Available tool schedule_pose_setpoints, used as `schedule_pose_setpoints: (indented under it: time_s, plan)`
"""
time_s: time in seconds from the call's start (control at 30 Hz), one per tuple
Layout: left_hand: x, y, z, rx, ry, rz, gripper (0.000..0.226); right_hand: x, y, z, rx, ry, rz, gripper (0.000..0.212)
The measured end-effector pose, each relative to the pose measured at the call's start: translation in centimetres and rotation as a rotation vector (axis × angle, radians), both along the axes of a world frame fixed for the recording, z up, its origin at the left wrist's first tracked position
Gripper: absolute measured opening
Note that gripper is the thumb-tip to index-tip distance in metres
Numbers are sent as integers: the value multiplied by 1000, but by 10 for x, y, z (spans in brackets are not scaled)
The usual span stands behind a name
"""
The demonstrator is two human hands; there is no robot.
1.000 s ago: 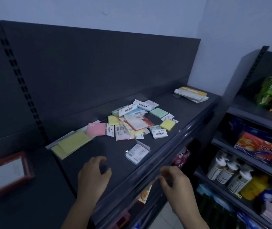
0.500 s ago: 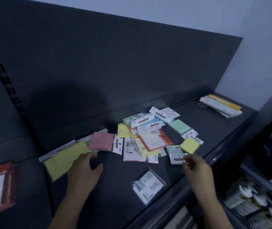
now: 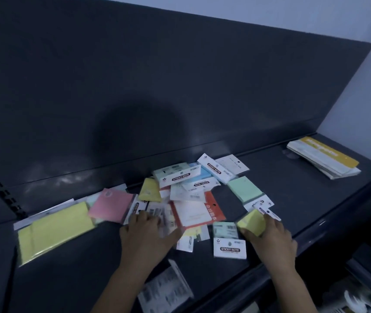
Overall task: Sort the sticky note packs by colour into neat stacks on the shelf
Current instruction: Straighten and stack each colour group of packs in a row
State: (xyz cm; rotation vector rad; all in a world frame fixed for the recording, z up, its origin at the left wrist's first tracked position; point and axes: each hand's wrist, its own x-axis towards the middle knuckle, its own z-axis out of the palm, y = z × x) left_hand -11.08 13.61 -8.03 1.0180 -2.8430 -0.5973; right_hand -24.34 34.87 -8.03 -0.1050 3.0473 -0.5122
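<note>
A jumbled heap of sticky note packs lies mid-shelf on the dark shelf [image 3: 292, 199]. My right hand [image 3: 272, 240] grips a small yellow pack [image 3: 252, 222] at the heap's right edge. My left hand [image 3: 146, 233] lies flat, fingers spread, on a pale pack with barcodes [image 3: 157, 213]. Around them lie a pink pack [image 3: 112, 206], a large yellow pack [image 3: 56, 229] at the left, a green pack [image 3: 244, 190], an orange-backed pack [image 3: 200, 213], a blue pack [image 3: 204, 173] and a white "STICKY NOTE" header pack [image 3: 229, 247].
A stack of long yellow-and-white packets [image 3: 322, 159] lies at the far right of the shelf. A clear pack with barcodes [image 3: 166, 292] rests near the front edge between my forearms. The shelf's dark back panel [image 3: 180, 98] rises behind the heap.
Both hands moved forward into the heap. The right hand closed on the small yellow pack; the left hand shifted right from the large yellow pack onto the barcode pack. The camera came closer.
</note>
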Motion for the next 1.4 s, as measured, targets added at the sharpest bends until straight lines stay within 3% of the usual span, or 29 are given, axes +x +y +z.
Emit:
schedule_pose_setpoints:
  time_s: [0.07,0.17,0.23,0.3,0.4,0.5,0.57,0.67,0.77,1.03,1.2,1.4]
  plan:
    - [-7,8,-2,-66,-15,42,63,-8,3,0,12,-8,41,84]
    - [-11,12,-4,-47,77,134,34,-18,4,1,-59,-45,100,87]
    - [-10,12,-3,-23,158,211,16,-22,3,1,-163,-58,142,86]
    - [-7,10,-1,23,245,277,13,-22,-2,2,-350,-33,189,76]
    - [0,8,2,306,510,399,6,-22,-12,6,-598,-16,258,69]
    - [11,10,9,737,801,581,10,-23,-24,11,-792,-1,279,81]
    - [24,9,12,911,952,685,8,-19,-36,17,-919,-29,301,90]
    - [51,4,18,1041,1157,829,5,-4,-63,26,-1168,-229,371,97]
    - [83,-2,21,1126,1302,921,11,24,-94,29,-1265,-474,456,82]
    - [201,-9,38,1546,1698,1196,11,147,-158,35,-1159,-976,746,32]
    - [293,-14,47,1571,1882,1247,4,252,-189,41,-1041,-1133,905,12]
    - [397,-31,49,1135,1808,1373,15,378,-217,45,-1002,-1281,930,6]
